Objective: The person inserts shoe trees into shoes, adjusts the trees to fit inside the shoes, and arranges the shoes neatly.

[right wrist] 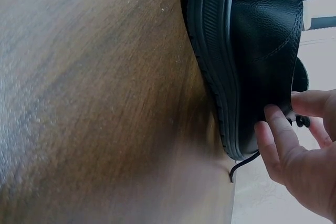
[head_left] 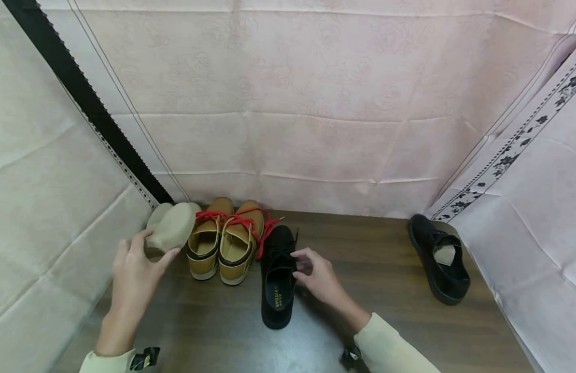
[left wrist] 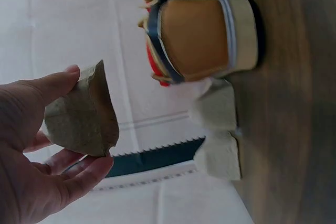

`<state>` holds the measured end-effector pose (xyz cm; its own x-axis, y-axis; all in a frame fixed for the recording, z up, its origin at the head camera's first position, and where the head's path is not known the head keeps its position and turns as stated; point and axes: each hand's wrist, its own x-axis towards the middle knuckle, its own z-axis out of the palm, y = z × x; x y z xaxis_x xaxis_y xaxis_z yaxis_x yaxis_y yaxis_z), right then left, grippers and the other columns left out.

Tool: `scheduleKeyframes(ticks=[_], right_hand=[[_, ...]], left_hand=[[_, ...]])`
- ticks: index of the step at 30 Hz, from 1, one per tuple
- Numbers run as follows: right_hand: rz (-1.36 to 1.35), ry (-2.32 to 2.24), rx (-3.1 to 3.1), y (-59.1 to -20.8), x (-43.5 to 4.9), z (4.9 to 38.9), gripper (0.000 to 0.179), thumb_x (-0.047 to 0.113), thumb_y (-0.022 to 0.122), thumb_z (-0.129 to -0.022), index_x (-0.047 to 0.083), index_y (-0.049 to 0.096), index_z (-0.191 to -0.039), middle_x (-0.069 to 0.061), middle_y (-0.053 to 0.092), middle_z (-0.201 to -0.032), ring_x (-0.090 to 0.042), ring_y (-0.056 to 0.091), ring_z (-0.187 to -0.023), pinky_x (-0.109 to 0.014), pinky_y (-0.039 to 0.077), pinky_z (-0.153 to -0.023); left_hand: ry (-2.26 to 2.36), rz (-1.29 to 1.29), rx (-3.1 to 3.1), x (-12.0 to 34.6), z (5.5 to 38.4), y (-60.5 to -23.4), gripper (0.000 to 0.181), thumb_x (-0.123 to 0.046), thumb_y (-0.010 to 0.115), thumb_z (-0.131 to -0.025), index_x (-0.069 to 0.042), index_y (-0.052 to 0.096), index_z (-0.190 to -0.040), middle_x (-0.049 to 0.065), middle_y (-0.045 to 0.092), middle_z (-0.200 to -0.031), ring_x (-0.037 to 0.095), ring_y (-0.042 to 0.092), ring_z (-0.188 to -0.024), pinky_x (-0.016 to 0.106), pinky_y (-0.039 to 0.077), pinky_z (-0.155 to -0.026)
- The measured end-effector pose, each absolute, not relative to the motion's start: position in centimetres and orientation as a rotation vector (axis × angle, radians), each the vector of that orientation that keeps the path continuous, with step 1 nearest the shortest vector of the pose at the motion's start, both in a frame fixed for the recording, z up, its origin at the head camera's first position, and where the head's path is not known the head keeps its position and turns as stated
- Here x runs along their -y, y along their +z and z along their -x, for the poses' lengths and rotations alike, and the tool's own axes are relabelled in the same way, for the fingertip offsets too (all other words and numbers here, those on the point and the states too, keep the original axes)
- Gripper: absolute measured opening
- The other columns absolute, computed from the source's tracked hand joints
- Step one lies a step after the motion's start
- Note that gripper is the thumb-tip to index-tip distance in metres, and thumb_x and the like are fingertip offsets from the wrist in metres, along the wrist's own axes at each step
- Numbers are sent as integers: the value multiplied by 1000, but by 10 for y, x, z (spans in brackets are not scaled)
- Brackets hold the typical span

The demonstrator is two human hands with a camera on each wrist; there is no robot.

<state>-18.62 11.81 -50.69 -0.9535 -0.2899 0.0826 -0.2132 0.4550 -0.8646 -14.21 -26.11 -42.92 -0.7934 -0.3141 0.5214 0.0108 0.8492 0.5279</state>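
My left hand (head_left: pixel 135 272) holds a grey-beige moulded-pulp shoe insert (left wrist: pixel 81 114) between thumb and fingers, above the floor at the left. Two more pulp inserts (left wrist: pixel 215 106) sit beyond it in the left wrist view, beside the tan shoes. At the middle, a black lace-up shoe (head_left: pixel 278 298) stands upright with its toe toward the back wall. The fingertips of my right hand (head_left: pixel 321 277) touch its side near the laces, the fingers gently bent and not wrapped round it. Gold lettering shows on its insole.
A pair of tan shoes (head_left: pixel 243 267) with red laces stands left of the black shoe. A second black shoe (head_left: pixel 427 269), with a pulp insert (head_left: pixel 444 255) inside, stands at the right. Pale cloth walls (head_left: pixel 292 145) enclose the wooden floor (head_left: pixel 362 311) at the back and sides.
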Motion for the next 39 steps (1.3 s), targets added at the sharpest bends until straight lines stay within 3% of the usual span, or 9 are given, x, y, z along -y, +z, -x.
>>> scheduleKeyframes(ticks=[7,20,27,32,39], right_hand=[[444,-1536,-2604,-509,-119,188,44,5,76,-91,23,64,-129,-8,67,-127,-31,70,-111,-36,61,-86],[433,-1534,-2604,-506,-119,188,45,4,76,-91,24,64,-129,-8,67,-127,-26,71,-110,-34,61,-85],[441,-1532,-2606,-507,-118,188,44,4,76,-91,23,64,-129,-8,68,-125,-26,71,-109,-32,61,-84],[446,-1527,-2607,-507,-118,188,44,4,76,-91,23,64,-129,-8,68,-126,-26,71,-109,-32,61,-84],[440,-1521,-2603,-506,-119,188,44,5,76,-91,24,64,-130,-8,67,-127,-27,71,-110,-34,61,-85]], left_hand=[[-732,-89,2388,245,146,-423,70,-17,97,-70,2,60,-127,30,59,-108,50,59,-96,67,48,-81],[-772,122,2433,225,150,-414,64,-14,93,-74,6,62,-126,25,67,-104,39,68,-91,56,57,-75],[-747,230,2460,218,152,-414,61,-15,92,-75,3,65,-127,16,66,-95,26,61,-77,36,51,-61],[-738,301,2480,213,153,-414,64,-15,92,-75,2,64,-131,15,66,-94,26,60,-78,40,52,-64],[-771,393,2534,205,151,-411,65,-12,89,-79,-2,61,-137,17,68,-108,28,66,-88,46,56,-72]])
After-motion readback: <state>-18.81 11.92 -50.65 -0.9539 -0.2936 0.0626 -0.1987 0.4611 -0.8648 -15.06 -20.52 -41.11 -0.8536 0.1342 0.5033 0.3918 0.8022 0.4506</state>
